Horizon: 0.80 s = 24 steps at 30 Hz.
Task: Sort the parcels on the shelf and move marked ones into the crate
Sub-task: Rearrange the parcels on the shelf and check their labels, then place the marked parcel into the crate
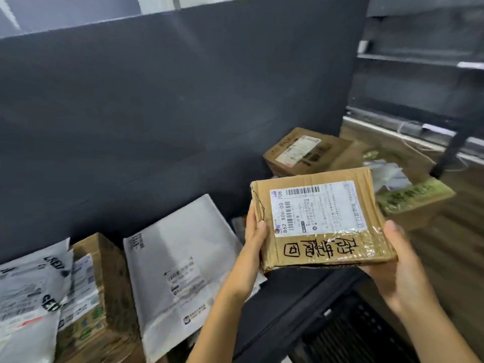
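two hands, left and right, clasp a taped box by its sides, marker writing below its label, held above the shelf; mailers lean at left, the black crate lies below.

This looks like a parcel storeroom or pickup depot. A dark shelf with a tall dark back panel holds labelled post: grey mailing bags and cardboard boxes leaning against the panel. Right of the shelf, more taped boxes sit on a wood-pattern floor, beside bare metal racking.
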Each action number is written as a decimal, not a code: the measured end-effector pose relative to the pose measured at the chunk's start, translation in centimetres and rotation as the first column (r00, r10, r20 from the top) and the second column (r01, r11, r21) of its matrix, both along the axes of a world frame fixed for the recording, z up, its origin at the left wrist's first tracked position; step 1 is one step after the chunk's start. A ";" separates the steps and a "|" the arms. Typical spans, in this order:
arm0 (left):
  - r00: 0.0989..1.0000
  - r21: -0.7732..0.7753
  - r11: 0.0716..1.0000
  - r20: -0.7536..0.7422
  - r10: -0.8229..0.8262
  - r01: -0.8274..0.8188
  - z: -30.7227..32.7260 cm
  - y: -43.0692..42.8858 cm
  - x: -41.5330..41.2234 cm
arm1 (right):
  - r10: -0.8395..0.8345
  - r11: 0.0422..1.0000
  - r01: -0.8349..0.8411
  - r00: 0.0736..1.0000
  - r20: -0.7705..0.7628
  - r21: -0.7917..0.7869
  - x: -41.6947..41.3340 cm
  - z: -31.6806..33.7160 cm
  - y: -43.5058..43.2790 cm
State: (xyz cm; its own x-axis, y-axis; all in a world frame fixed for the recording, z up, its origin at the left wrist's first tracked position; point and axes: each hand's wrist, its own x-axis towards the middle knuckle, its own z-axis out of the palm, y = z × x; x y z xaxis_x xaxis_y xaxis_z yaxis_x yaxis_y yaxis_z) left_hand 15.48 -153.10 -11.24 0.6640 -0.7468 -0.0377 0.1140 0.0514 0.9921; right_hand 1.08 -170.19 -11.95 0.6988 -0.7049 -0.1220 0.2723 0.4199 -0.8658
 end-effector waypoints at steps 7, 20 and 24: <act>0.965 -0.033 0.971 -0.109 -0.240 0.237 -2.4 -2.3 -4.6 | -0.198 0.977 0.205 0.974 -0.112 0.063 -9.2 -2.1 1.8; 0.822 0.153 0.821 -0.271 -0.501 0.550 -8.1 -4.8 -15.1 | -0.493 0.834 0.542 0.816 -0.303 0.102 -24.3 -6.4 6.5; 0.817 0.210 0.796 -0.265 -0.513 0.568 -8.7 -6.0 -16.9 | -0.416 0.886 0.460 0.845 -0.335 0.062 -28.3 -6.8 5.3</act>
